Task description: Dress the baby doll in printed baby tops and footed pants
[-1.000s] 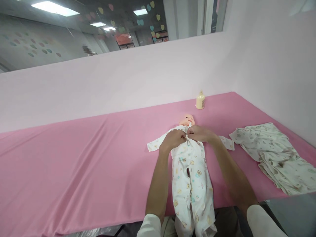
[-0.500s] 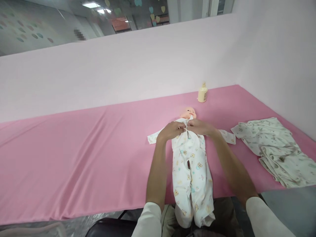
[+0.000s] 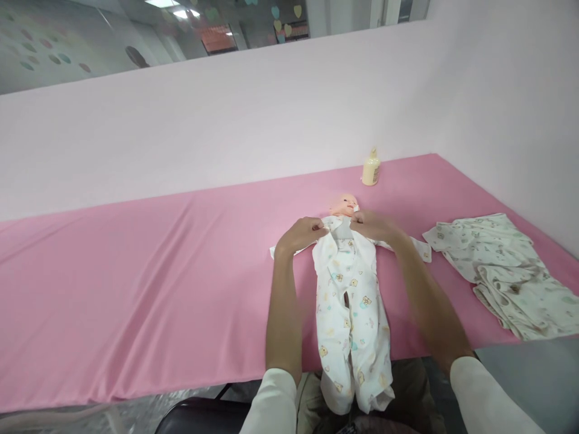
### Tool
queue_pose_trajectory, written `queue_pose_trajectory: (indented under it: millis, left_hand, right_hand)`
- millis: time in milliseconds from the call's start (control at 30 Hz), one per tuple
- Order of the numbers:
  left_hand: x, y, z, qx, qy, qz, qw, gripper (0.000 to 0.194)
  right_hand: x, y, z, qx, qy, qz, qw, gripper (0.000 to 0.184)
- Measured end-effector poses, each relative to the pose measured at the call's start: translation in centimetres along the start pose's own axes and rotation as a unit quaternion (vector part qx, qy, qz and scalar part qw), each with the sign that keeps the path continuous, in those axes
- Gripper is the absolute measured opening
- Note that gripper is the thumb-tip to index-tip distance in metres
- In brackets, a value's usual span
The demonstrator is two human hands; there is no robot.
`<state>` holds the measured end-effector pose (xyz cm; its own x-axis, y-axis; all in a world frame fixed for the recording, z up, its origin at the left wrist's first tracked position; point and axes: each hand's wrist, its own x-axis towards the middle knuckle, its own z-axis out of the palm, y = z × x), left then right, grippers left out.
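Note:
A baby doll [image 3: 344,205] lies on its back on the pink table cover [image 3: 136,271], dressed in a white printed romper [image 3: 350,313] whose legs hang over the front edge. My left hand [image 3: 302,232] pinches the left side of the romper's collar. My right hand [image 3: 373,225] grips the right side. The two front flaps are held apart at the chest, just below the doll's chin.
A cream bottle [image 3: 371,169] stands at the back near the pale pink wall. A pile of printed white cloth [image 3: 502,271] lies at the right. A dark chair seat [image 3: 203,416] shows below the table's front edge.
My hands, together at the collar before, have moved apart and pulled the romper's front open at the chest. The camera has tipped slightly downward.

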<state>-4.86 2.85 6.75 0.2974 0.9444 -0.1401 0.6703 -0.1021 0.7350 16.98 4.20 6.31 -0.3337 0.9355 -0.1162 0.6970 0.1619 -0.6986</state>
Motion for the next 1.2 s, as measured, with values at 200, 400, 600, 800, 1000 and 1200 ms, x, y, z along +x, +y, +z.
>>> queue_pose_trajectory:
  millis: [200, 400, 600, 800, 1000, 1200]
  left_hand:
    - [-1.4, -4.7, -3.4, 0.044, 0.123, -0.164, 0.978, 0.016]
    - [-0.7, -8.6, -4.0, -0.026, 0.185, -0.237, 0.953, 0.023]
    - [2.5, -6.9, 0.0, 0.015, 0.110, -0.163, 0.980, 0.065]
    - [4.3, -5.7, 2.6, 0.115, 0.122, -0.143, 0.975, 0.033]
    - [4.8, -6.5, 2.6, 0.169, 0.183, -0.170, 0.953, 0.024]
    - [4.0, -7.6, 1.6, 0.185, 0.190, -0.179, 0.948, 0.023]
  right_hand:
    - [-3.3, 5.0, -4.4, -0.011, 0.180, 0.115, 0.977, 0.019]
    - [-6.2, 13.9, -4.5, -0.024, 0.241, 0.236, 0.941, 0.018]
    - [-5.3, 15.4, -1.4, -0.146, 0.206, 0.252, 0.934, 0.015]
    - [-3.0, 9.6, 1.9, -0.144, 0.349, 0.063, 0.924, 0.021]
    - [1.7, -0.3, 7.2, -0.183, 0.180, -0.150, 0.955, 0.022]
    - [6.1, -3.5, 10.9, -0.330, -0.017, -0.217, 0.919, 0.026]
